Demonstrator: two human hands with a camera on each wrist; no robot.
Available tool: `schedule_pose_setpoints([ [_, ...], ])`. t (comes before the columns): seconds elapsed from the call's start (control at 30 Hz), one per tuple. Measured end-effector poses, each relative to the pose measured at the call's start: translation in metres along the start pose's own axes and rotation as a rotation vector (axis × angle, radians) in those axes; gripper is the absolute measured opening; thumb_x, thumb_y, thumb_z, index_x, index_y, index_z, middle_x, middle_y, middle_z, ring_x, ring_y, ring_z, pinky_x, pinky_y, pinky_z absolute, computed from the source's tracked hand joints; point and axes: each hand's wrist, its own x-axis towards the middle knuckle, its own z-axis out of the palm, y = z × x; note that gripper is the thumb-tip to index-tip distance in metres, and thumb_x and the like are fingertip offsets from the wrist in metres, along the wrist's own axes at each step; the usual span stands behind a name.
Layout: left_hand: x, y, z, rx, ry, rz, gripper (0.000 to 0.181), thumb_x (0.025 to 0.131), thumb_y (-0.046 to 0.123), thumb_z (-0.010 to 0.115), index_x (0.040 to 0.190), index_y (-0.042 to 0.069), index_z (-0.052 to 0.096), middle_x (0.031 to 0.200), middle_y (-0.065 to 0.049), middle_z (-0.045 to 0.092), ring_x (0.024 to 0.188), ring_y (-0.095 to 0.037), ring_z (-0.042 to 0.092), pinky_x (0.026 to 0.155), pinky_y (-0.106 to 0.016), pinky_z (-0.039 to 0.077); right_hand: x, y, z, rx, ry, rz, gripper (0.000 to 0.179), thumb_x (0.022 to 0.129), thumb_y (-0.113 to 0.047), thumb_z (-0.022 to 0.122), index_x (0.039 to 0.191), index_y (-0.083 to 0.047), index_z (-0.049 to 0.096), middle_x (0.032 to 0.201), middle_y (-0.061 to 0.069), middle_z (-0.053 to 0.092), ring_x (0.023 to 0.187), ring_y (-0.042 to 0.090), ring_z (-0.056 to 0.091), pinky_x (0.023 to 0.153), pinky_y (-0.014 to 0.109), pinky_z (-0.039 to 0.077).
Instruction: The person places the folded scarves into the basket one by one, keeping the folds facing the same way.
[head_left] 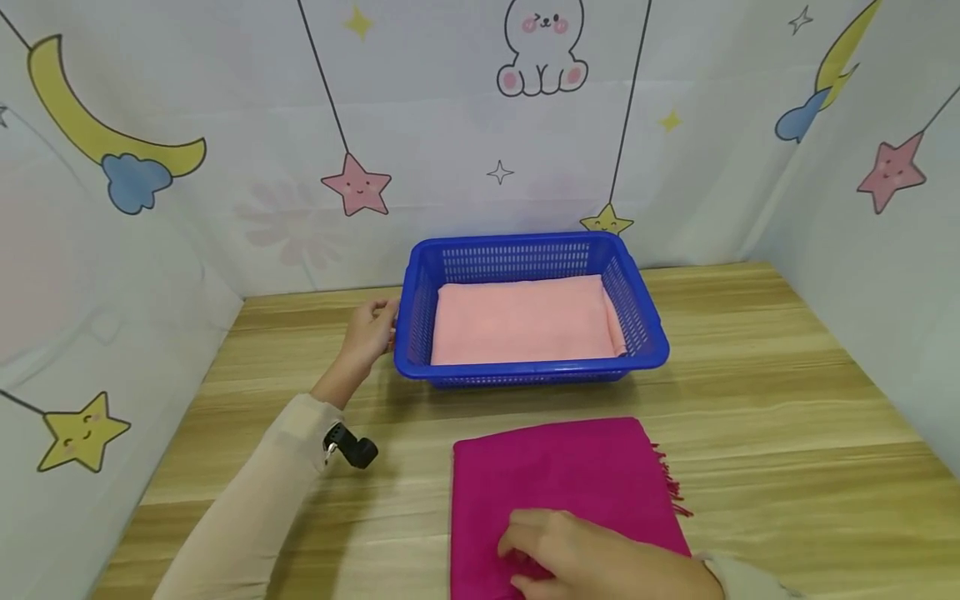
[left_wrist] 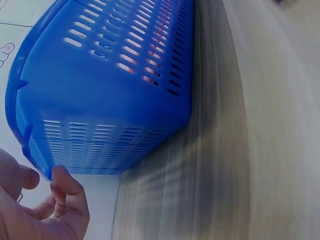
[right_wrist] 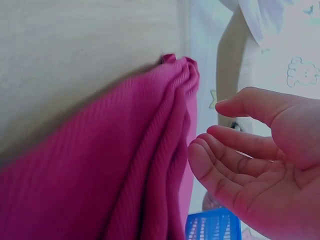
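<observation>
A blue plastic basket (head_left: pixel 532 368) stands at the back of the table, with a folded pale pink cloth (head_left: pixel 525 323) lying flat in it. My left hand (head_left: pixel 371 333) is at the basket's left side; in the left wrist view its thumb and curled fingers (left_wrist: pixel 70 192) pinch the rim near a corner. A folded magenta scarf (head_left: pixel 555 467) with fringe along its right side lies in front of the basket. Over the scarf's near part is my right hand (head_left: pixel 562 550), fingers loosely bent. The right wrist view shows nothing between its thumb and fingers, and the scarf's layered folds beside them.
The wood-grain table (head_left: pixel 765 417) extends on both sides of the basket and scarf. White curtains (head_left: pixel 450 125) printed with stars, moons and a bear enclose it at the back and sides. A black wrist camera (head_left: pixel 352 446) sticks out from the left sleeve.
</observation>
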Motion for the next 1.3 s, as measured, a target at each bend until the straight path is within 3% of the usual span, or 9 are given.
schedule_pose_setpoints([
  [0.17, -0.004, -0.003, -0.003, -0.042, -0.013, -0.02, 0.045, 0.107, 0.027, 0.043, 0.139, -0.005, 0.043, 0.092, -0.009, 0.052, 0.061, -0.007, 0.059, 0.058, -0.018, 0.053, -0.007, 0.001, -0.009, 0.055, 0.055, 0.037, 0.018, 0.094, -0.014, 0.07, 0.112, -0.012, 0.066, 0.098, -0.012, 0.058, 0.087, -0.005, 0.054, 0.073, 0.011, 0.05],
  [0.37, -0.013, -0.006, -0.009, -0.021, -0.033, -0.024, 0.049, 0.107, 0.028, 0.043, 0.143, -0.006, 0.037, 0.097, -0.014, 0.05, 0.063, -0.008, 0.058, 0.059, -0.019, 0.053, -0.016, 0.01, -0.013, 0.022, 0.178, -0.017, 0.015, 0.093, -0.006, 0.07, 0.105, -0.011, 0.064, 0.093, -0.01, 0.055, 0.081, -0.002, 0.053, 0.068, 0.012, 0.049],
  [0.5, -0.02, -0.009, -0.012, -0.013, -0.044, -0.033, 0.049, 0.107, 0.029, 0.043, 0.143, -0.004, 0.034, 0.099, -0.015, 0.051, 0.065, -0.01, 0.059, 0.059, -0.019, 0.052, -0.022, 0.016, -0.017, 0.01, 0.244, -0.006, 0.015, 0.092, -0.005, 0.07, 0.102, -0.013, 0.062, 0.09, -0.011, 0.054, 0.078, -0.002, 0.053, 0.066, 0.014, 0.05],
  [0.73, -0.031, -0.013, -0.018, 0.007, -0.042, -0.041, 0.046, 0.107, 0.026, 0.044, 0.14, -0.005, 0.036, 0.097, -0.014, 0.054, 0.068, -0.013, 0.064, 0.058, -0.02, 0.053, -0.03, 0.024, -0.026, -0.016, 0.34, 0.032, 0.017, 0.089, -0.002, 0.072, 0.099, -0.012, 0.063, 0.086, -0.011, 0.053, 0.074, 0.0, 0.052, 0.062, 0.017, 0.05],
  [0.97, -0.042, -0.016, -0.023, 0.049, -0.051, -0.044, 0.043, 0.107, 0.024, 0.045, 0.138, -0.005, 0.039, 0.097, -0.017, 0.057, 0.071, -0.017, 0.066, 0.062, -0.024, 0.056, -0.039, 0.031, -0.033, -0.009, 0.394, 0.133, 0.016, 0.087, -0.001, 0.073, 0.098, -0.01, 0.065, 0.086, -0.012, 0.054, 0.073, 0.002, 0.053, 0.061, 0.02, 0.051],
  [1.3, -0.062, -0.023, -0.026, 0.044, -0.103, -0.056, 0.041, 0.106, 0.019, 0.048, 0.137, -0.007, 0.039, 0.09, -0.014, 0.059, 0.068, -0.017, 0.065, 0.061, -0.028, 0.057, -0.053, 0.048, -0.042, -0.141, 0.564, 0.12, 0.023, 0.078, 0.005, 0.078, 0.093, -0.007, 0.066, 0.082, -0.009, 0.056, 0.069, 0.002, 0.052, 0.056, 0.021, 0.049],
])
